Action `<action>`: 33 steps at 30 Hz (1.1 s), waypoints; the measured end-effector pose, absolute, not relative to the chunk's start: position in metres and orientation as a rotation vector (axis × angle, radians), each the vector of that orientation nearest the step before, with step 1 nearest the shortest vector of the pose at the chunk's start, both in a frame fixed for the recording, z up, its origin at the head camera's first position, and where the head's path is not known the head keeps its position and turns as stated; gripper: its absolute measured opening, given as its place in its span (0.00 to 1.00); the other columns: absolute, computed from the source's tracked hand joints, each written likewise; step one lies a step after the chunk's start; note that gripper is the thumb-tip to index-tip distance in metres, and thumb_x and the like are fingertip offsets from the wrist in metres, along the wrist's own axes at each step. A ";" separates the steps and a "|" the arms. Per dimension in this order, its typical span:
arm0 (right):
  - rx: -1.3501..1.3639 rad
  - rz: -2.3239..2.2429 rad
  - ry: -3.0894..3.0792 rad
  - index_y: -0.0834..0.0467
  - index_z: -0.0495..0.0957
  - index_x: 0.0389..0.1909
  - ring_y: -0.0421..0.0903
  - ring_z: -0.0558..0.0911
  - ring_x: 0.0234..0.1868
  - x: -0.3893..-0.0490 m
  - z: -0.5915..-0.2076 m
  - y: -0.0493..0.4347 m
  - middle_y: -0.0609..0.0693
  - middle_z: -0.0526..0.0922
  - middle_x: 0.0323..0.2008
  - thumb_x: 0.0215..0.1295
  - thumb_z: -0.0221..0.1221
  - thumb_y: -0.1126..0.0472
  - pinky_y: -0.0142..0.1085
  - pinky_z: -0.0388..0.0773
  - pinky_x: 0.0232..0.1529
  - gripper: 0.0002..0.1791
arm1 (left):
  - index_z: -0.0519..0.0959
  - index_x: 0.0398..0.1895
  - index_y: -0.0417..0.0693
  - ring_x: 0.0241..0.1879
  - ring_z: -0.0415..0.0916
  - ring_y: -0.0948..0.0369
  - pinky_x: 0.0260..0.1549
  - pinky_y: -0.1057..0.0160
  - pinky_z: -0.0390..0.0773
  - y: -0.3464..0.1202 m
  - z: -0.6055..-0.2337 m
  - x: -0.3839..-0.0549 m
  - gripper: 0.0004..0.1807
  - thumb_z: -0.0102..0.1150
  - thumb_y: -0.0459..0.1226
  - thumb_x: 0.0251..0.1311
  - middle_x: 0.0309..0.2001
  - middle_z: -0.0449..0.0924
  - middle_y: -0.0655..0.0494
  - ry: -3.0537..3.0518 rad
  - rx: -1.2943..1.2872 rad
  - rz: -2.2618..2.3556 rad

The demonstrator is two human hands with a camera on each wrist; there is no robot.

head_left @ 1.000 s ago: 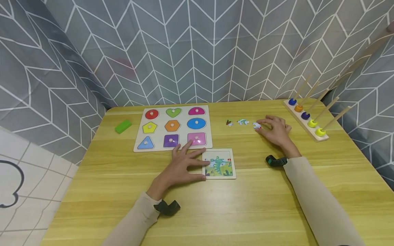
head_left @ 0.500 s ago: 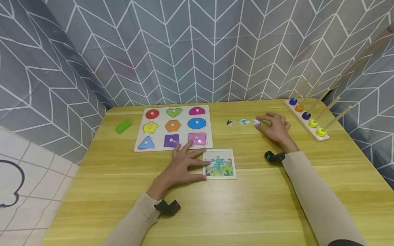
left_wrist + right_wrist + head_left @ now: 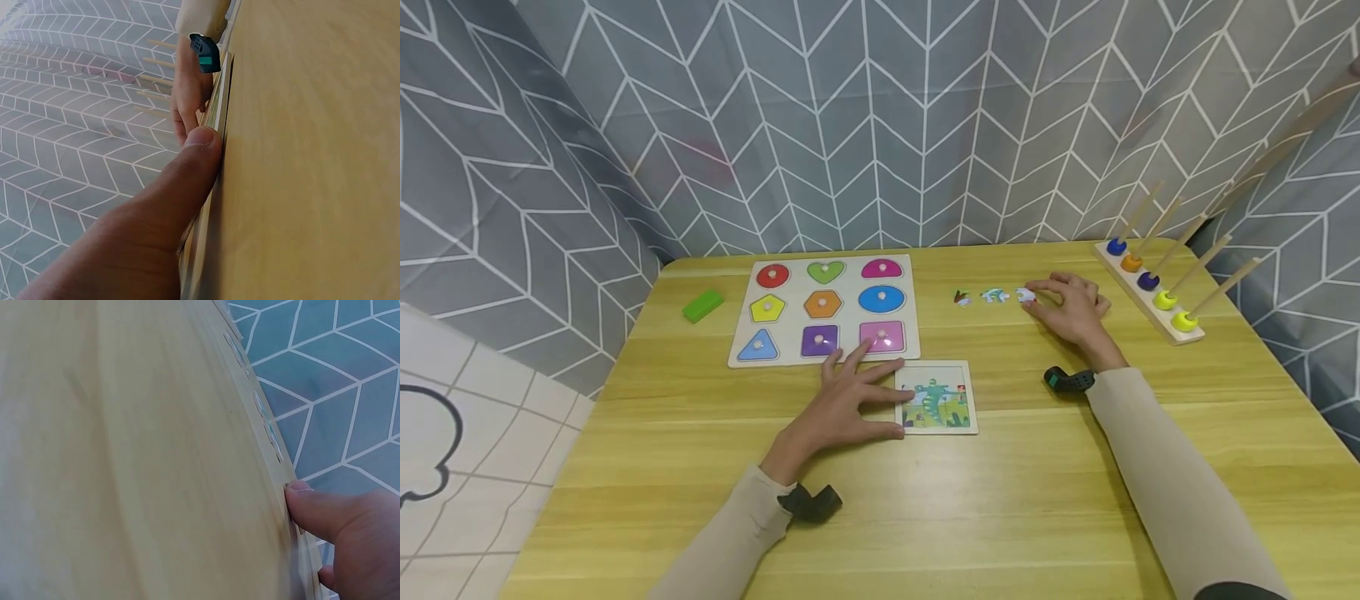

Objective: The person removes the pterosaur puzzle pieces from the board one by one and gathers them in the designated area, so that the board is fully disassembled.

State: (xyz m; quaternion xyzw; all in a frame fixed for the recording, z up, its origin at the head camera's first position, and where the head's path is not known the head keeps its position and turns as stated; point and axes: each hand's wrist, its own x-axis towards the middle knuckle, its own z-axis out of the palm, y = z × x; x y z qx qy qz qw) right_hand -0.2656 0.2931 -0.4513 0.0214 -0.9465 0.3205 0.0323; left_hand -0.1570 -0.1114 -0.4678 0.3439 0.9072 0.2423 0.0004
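Note:
My left hand point(image 3: 850, 408) lies with fingers spread at the left side of a small framed dinosaur jigsaw point(image 3: 936, 369). Its thumb and index finger touch the frame's edge, while another fingertip reaches onto the pink rectangle point(image 3: 891, 337) of the shape board. In the left wrist view, the thumb point(image 3: 200, 140) presses along the frame's side. At the back of the table, my right hand point(image 3: 1072, 308) pinches a whitish jigsaw piece point(image 3: 1023, 295) between thumb and index finger. Two more pieces, a dinosaur-patterned piece point(image 3: 995, 296) and a brown-green piece point(image 3: 962, 297), lie in a row to its left.
A peg shape board point(image 3: 793, 312) lies behind the left hand, a green block point(image 3: 703, 306) beyond its left side. Right of the right hand stands a wooden peg stand point(image 3: 1183, 335) with coloured rings. A patterned grey curtain point(image 3: 895, 125) hangs behind the table's back edge.
The right hand has shifted its jigsaw piece slightly left and away, into line with the other two pieces. My left hand stays in place at the framed jigsaw.

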 end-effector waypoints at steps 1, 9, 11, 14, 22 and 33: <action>0.063 0.991 -2.911 0.56 0.79 0.63 0.70 0.51 0.70 -0.266 -0.452 0.293 0.67 0.57 0.76 0.71 0.62 0.47 0.67 0.38 0.60 0.25 | 0.81 0.60 0.77 0.83 0.35 0.46 0.73 0.30 0.34 -0.111 -0.468 -0.157 0.29 0.67 0.66 0.53 0.77 0.64 0.68 2.850 1.082 0.762; 0.050 1.040 -2.896 0.55 0.76 0.66 0.70 0.50 0.71 -0.266 -0.452 0.295 0.66 0.57 0.77 0.72 0.60 0.45 0.67 0.37 0.61 0.28 | 0.81 0.60 0.77 0.83 0.36 0.46 0.73 0.30 0.35 -0.111 -0.467 -0.157 0.29 0.67 0.66 0.54 0.77 0.65 0.68 2.855 1.092 0.755; 0.050 1.062 -2.883 0.55 0.75 0.68 0.70 0.50 0.71 -0.265 -0.451 0.295 0.66 0.57 0.77 0.72 0.60 0.45 0.67 0.37 0.62 0.29 | 0.81 0.60 0.78 0.83 0.36 0.46 0.73 0.31 0.35 -0.111 -0.467 -0.157 0.29 0.67 0.66 0.54 0.77 0.64 0.69 2.852 1.091 0.754; 0.057 1.088 -2.864 0.55 0.74 0.69 0.70 0.50 0.71 -0.263 -0.451 0.294 0.66 0.58 0.77 0.72 0.60 0.46 0.67 0.37 0.62 0.30 | 0.81 0.60 0.77 0.83 0.36 0.46 0.73 0.31 0.35 -0.112 -0.468 -0.157 0.29 0.67 0.66 0.54 0.77 0.65 0.68 2.850 1.094 0.759; 0.098 1.174 -2.789 0.54 0.72 0.71 0.67 0.53 0.72 -0.256 -0.455 0.296 0.65 0.61 0.77 0.73 0.59 0.46 0.65 0.37 0.64 0.30 | 0.82 0.60 0.76 0.83 0.36 0.45 0.73 0.30 0.35 -0.112 -0.467 -0.157 0.29 0.68 0.65 0.53 0.77 0.65 0.67 2.850 1.101 0.762; 0.281 1.281 -2.572 0.62 0.79 0.61 0.62 0.59 0.66 -0.238 -0.461 0.270 0.66 0.74 0.66 0.69 0.64 0.61 0.59 0.44 0.58 0.21 | 0.81 0.60 0.76 0.83 0.36 0.45 0.74 0.31 0.34 -0.112 -0.467 -0.157 0.29 0.68 0.64 0.54 0.77 0.64 0.67 2.837 1.088 0.771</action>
